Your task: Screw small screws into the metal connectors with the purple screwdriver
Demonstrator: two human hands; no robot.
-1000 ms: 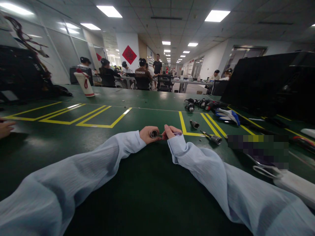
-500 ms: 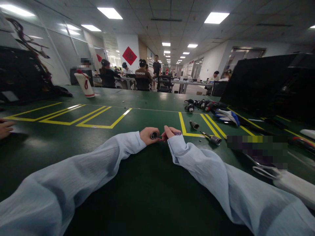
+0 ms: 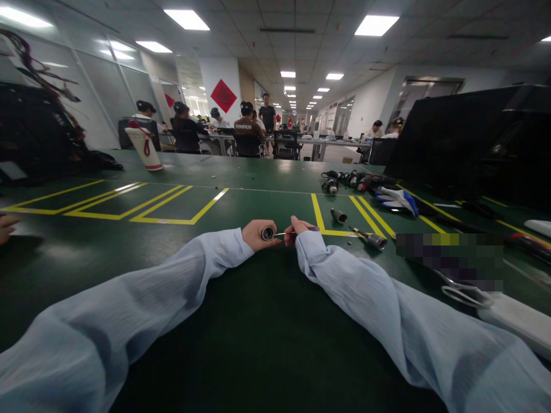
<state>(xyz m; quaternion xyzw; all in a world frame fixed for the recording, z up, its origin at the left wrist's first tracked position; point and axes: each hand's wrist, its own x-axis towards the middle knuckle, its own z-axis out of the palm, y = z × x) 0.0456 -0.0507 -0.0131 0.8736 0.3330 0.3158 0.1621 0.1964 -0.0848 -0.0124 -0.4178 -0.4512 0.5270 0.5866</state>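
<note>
left hand [image 3: 255, 234] grips round connector [image 3: 267, 233] | right hand [image 3: 298, 228] holds screwdriver [image 3: 284, 233]

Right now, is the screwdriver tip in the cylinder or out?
At its mouth: the left hand holds the metal cylinder, the right hand holds the screwdriver, whose shaft meets the rim. How deep, cannot tell.

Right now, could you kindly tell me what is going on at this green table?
A person in pale blue sleeves rests both forearms on the dark green table. The left hand holds a small round metal cylinder, its open end facing the camera. The right hand holds a thin purple-handled tool, its shaft pointing at the cylinder. Loose metal parts and a white-and-blue glove lie to the right.
</note>
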